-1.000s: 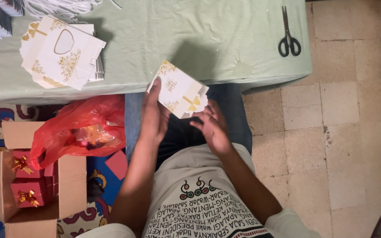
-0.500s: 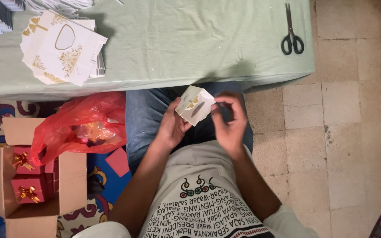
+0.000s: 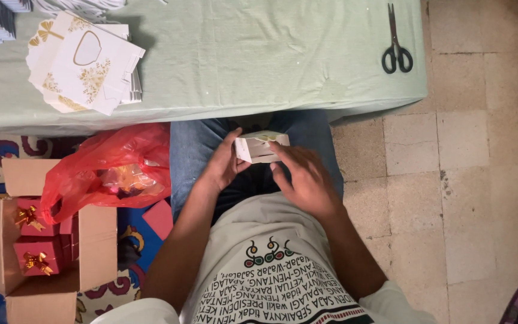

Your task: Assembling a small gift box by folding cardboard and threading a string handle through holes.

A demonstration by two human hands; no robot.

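Observation:
A small white paper box with gold print (image 3: 261,147) sits partly folded over my lap, just below the table's edge. My left hand (image 3: 223,165) grips its left side, thumb against the end flap. My right hand (image 3: 307,180) holds the right side, with the fingers curled over the box's lower edge. On the pale green tablecloth (image 3: 241,60) at the upper left lies a stack of flat white box blanks with gold flower print (image 3: 82,63).
Black scissors (image 3: 397,51) lie at the table's right end. A red plastic bag (image 3: 115,171) sits on the floor to my left, beside an open cardboard carton (image 3: 94,240) holding red boxes with gold bows (image 3: 34,252). Beige floor tiles (image 3: 451,198) spread to the right.
Both hands have brought the white paper piece down from the table's edge to my lap. It went from a flat sheet to a folded box shape.

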